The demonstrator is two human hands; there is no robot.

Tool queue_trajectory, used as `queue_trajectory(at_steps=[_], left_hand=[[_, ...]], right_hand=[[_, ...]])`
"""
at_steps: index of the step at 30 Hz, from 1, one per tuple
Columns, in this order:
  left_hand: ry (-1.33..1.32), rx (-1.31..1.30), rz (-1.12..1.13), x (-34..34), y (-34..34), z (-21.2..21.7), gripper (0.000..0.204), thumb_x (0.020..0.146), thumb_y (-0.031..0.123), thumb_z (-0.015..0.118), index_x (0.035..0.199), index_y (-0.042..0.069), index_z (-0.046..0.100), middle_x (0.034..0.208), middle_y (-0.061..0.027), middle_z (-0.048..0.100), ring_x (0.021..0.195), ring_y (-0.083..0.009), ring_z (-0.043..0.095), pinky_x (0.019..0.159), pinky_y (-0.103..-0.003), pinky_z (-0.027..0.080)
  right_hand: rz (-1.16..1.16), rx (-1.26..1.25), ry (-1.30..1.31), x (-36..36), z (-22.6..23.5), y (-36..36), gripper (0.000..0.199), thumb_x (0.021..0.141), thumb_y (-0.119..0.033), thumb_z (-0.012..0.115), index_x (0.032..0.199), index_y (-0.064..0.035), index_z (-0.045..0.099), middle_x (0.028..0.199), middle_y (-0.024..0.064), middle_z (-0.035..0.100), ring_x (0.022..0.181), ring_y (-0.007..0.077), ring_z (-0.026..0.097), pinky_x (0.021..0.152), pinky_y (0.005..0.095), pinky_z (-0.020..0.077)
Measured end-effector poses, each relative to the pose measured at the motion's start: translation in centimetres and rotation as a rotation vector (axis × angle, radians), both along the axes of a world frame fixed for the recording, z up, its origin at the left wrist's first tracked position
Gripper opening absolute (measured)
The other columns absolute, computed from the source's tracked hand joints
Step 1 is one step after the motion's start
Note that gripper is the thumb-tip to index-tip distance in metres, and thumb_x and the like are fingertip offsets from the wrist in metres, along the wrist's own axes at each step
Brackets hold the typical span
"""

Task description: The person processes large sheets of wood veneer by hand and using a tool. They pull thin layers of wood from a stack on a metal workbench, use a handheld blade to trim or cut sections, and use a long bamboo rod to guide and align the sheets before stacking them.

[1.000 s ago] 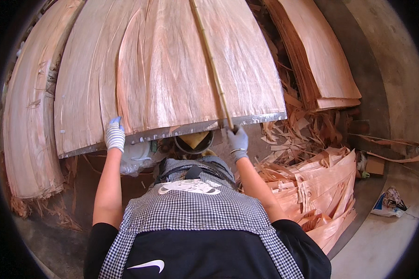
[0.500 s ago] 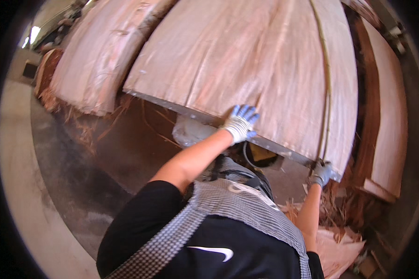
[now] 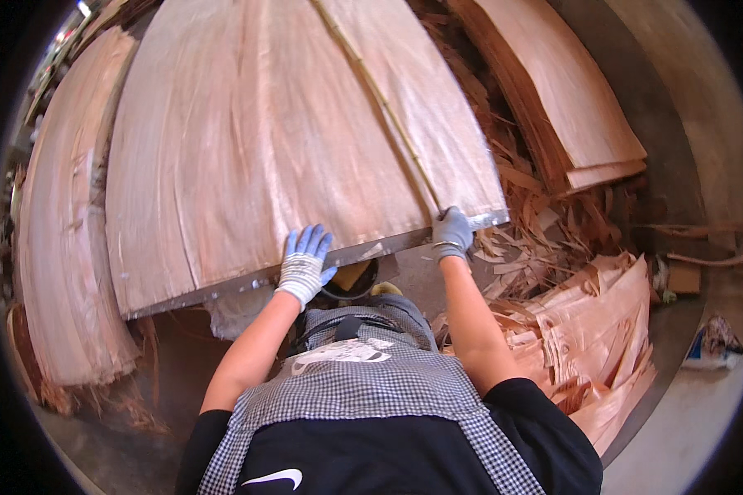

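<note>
A wide stack of thin pale wood veneer sheets (image 3: pixel 281 140) lies on a table with a metal front edge (image 3: pixel 223 289) before me. My left hand (image 3: pixel 305 262), in a white and blue work glove, rests flat on the near edge of the top sheet. In a grey glove, my right hand (image 3: pixel 452 233) grips the near edge further right, at the end of a thin strip seam (image 3: pixel 380 99) that runs up the sheets. I wear a checked apron (image 3: pixel 363 396) over a black shirt.
Another veneer stack (image 3: pixel 66 247) stands at the left, and a third stack (image 3: pixel 570 107) at the upper right. Broken veneer scraps (image 3: pixel 603 330) pile on the floor at the right. A crumpled bag (image 3: pixel 714 342) lies on the concrete at far right.
The view has swung back to the right. My left hand has shifted along the near edge of the sheets; my right hand stays on the edge by the seam.
</note>
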State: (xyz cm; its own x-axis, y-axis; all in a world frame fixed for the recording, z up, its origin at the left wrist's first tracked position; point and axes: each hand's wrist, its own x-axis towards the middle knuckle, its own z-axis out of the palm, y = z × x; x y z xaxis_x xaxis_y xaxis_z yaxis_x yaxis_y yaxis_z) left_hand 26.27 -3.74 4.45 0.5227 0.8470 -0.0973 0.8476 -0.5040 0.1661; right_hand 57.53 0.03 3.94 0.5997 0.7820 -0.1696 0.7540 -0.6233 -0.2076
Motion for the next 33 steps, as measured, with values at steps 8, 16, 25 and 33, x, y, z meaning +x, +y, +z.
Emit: queue_trajectory(at_steps=[8,16,25,33], left_hand=[[0.057,-0.001,-0.075,0.5,0.6,-0.7,0.072,0.075,0.041,0.058,0.134,0.009,0.033,0.143,-0.0124,0.026,0.132,-0.0293,0.022,0.108,-0.048,0.008],[0.006,0.030,-0.007,1.3,0.6,-0.1,0.067,0.074,0.041,0.057,0.131,0.009,0.040,0.141,-0.0124,0.029,0.131,-0.0305,0.023,0.108,-0.050,0.009],[0.004,-0.005,-0.030,1.2,0.6,0.5,0.069,0.072,0.040,0.060,0.130,0.009,0.041,0.138,-0.0145,0.031,0.129,-0.0313,0.025,0.106,-0.049,0.014],[0.133,-0.058,-0.021,1.2,0.7,-0.2,0.069,0.077,0.045,0.055,0.133,0.010,0.036,0.142,-0.0137,0.026,0.131,-0.0312,0.024,0.107,-0.049,0.012]], right_hand=[[0.037,0.161,-0.077,1.6,-2.1,-0.5,0.027,0.074,-0.030,0.062,0.084,-0.0056,0.056,0.079,0.0171,0.063,0.077,0.0344,0.061,0.068,0.0435,0.0480],[0.160,0.271,0.318,0.6,-1.7,-6.3,0.030,0.076,-0.034,0.065,0.084,-0.0055,0.061,0.080,0.0197,0.062,0.074,0.0355,0.061,0.063,0.0411,0.0471],[0.309,0.436,0.904,-7.1,1.5,-0.7,0.048,0.083,-0.018,0.059,0.129,-0.0149,0.046,0.061,0.0026,0.054,0.047,0.0084,0.047,0.043,0.0258,0.0397],[0.093,0.191,1.171,-11.5,6.8,6.5,0.044,0.084,-0.022,0.056,0.128,-0.0206,0.046,0.051,0.0005,0.045,0.035,0.0107,0.040,0.031,0.0277,0.0341]])
